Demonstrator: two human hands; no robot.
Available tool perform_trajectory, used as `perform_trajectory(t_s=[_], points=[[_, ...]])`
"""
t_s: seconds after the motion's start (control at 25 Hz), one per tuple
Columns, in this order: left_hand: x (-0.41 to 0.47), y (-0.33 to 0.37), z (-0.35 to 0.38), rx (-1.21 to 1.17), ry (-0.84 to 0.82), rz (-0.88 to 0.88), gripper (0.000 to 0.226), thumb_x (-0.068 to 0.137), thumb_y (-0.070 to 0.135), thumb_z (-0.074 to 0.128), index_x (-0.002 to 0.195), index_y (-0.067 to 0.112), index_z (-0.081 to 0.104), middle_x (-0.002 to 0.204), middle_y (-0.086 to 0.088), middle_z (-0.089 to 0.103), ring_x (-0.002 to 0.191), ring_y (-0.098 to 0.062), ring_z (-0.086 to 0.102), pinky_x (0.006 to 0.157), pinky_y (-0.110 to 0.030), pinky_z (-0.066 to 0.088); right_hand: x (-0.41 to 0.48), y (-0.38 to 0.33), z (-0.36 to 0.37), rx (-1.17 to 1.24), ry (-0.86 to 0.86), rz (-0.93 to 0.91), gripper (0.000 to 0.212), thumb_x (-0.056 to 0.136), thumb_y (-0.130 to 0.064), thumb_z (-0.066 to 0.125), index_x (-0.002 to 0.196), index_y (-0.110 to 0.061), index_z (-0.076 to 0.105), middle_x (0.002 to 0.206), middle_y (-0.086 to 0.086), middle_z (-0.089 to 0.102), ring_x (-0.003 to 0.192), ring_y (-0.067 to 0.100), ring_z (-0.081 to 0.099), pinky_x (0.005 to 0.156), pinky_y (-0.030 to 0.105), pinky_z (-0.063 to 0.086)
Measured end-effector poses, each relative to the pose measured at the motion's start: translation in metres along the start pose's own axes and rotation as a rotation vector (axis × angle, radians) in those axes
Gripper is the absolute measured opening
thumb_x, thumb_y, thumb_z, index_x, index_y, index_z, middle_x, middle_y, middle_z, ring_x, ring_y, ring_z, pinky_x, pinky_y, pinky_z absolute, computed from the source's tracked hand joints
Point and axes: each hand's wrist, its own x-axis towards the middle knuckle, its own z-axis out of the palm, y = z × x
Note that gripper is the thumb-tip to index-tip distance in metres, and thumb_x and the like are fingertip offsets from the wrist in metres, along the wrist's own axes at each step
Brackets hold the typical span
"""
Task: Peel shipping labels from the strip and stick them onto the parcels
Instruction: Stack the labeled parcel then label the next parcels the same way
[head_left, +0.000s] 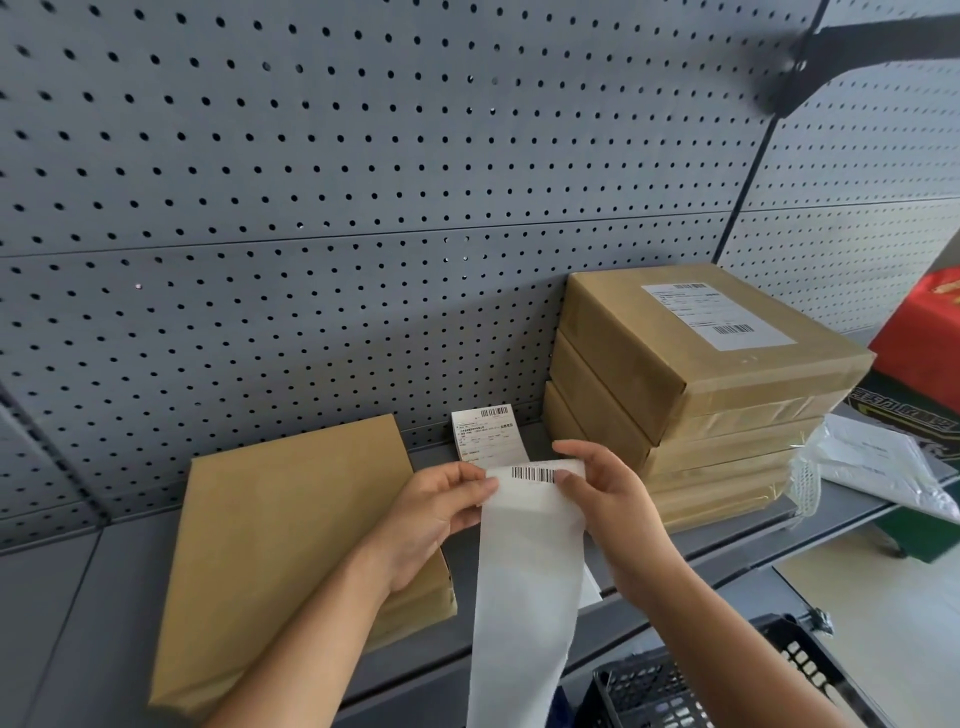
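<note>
While both hands pinch the strip (524, 571) top, left hand (436, 512) at 9 o'clock, right hand (610, 501) at 3, label (537, 474) looks thin, floppy, sticky; take a corner. Bare parcel (291, 540) at 10 o'clock; labelled stack (691, 384) at 1.

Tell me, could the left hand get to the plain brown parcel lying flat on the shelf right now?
Probably yes. The left hand hovers right over the near corner of the plain parcel, with nothing between them. But its grip is busy pinching the label strip, so it would need to let go first.
</note>
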Motion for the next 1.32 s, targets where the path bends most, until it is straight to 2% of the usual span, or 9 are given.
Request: perform_trajectory(t_s=[0.2,0.28,0.4,0.48,0.6,0.72,0.84,1.12,1.32], points=[[0.002,0.008,-0.002,-0.074,0.028,-0.098,0.059,0.103,0.049,0.045,0.123,-0.001,0.069,0.118,-0.025,0.073,0.102,-0.030,0.071,0.077,-0.031,0.062,-0.003,-0.001,-0.007,0.140,-0.204,-0.039,0.035,0.094,0.009,0.054,0.117,-0.014,0.067,0.109,0.016,0.074,0.099,0.029,0.068,0.090,0.043,0.054],[0.005,0.007,-0.001,-0.033,0.028,-0.122,0.053,0.104,0.047,0.046,0.124,0.005,0.070,0.116,-0.022,0.075,0.106,-0.033,0.072,0.083,-0.035,0.062,-0.005,0.000,-0.011,0.177,-0.277,-0.053,0.039,0.093,0.015,0.050,0.119,-0.011,0.064,0.109,0.019,0.072,0.100,0.030,0.068,0.090,0.043,0.054],[0.005,0.005,0.001,-0.043,0.054,-0.068,0.032,0.104,0.024,0.054,0.125,0.006,0.069,0.114,-0.019,0.077,0.098,-0.028,0.075,0.079,-0.035,0.063,-0.013,0.003,-0.017,0.130,-0.368,-0.037,0.045,0.093,0.014,0.046,0.124,-0.014,0.060,0.112,0.016,0.073,0.104,0.029,0.071,0.084,0.036,0.056],[0.004,0.004,0.000,-0.069,0.087,-0.022,0.025,0.103,0.013,0.056,0.122,0.005,0.070,0.114,-0.017,0.077,0.091,-0.023,0.076,0.071,-0.031,0.062,-0.015,0.010,-0.021,0.015,-0.333,-0.052,0.043,0.091,0.000,0.049,0.122,-0.026,0.065,0.111,0.008,0.073,0.104,0.026,0.070,0.081,0.032,0.057],[0.004,0.000,0.001,-0.007,0.096,0.018,0.022,0.102,0.011,0.057,0.119,0.010,0.071,0.111,-0.011,0.079,0.094,-0.022,0.077,0.072,-0.030,0.061,-0.007,0.024,-0.025,-0.346,-0.090,-0.198,0.036,0.096,-0.014,0.058,0.113,-0.045,0.069,0.105,-0.002,0.059,0.097,0.013,0.063,0.086,0.032,0.058],[0.004,-0.004,0.004,0.096,0.085,0.039,0.021,0.101,0.011,0.060,0.118,0.011,0.071,0.107,-0.008,0.080,0.095,-0.022,0.077,0.073,-0.030,0.061,0.004,0.023,-0.018,-0.750,0.109,-0.441,0.029,0.094,-0.023,0.064,0.119,-0.039,0.065,0.110,-0.012,0.046,0.103,0.008,0.050,0.086,0.026,0.051],[0.003,-0.005,0.007,0.152,0.066,0.052,0.021,0.101,0.009,0.060,0.117,0.011,0.072,0.105,-0.006,0.081,0.096,-0.020,0.077,0.075,-0.028,0.062,0.013,0.014,-0.001,-0.992,0.132,-0.701,0.031,0.091,-0.026,0.068,0.121,-0.030,0.068,0.114,-0.008,0.054,0.110,0.014,0.044,0.091,0.030,0.040],[-0.002,-0.004,0.003,0.140,-0.033,0.050,0.029,0.101,0.002,0.056,0.124,0.008,0.073,0.120,-0.006,0.076,0.115,-0.020,0.070,0.100,-0.033,0.055,0.026,0.012,0.027,-1.094,-0.009,-0.754,0.021,0.092,-0.032,0.066,0.113,-0.033,0.068,0.104,-0.012,0.061,0.104,0.018,0.054,0.090,0.038,0.044],[0.001,0.001,-0.002,-0.061,-0.033,0.006,0.037,0.106,0.026,0.050,0.124,0.002,0.071,0.122,-0.018,0.074,0.111,-0.024,0.070,0.103,-0.038,0.053,0.027,0.013,0.030,-1.054,-0.005,-0.783,0.016,0.093,-0.024,0.067,0.108,-0.031,0.070,0.101,-0.011,0.061,0.094,0.018,0.057,0.083,0.036,0.048]])
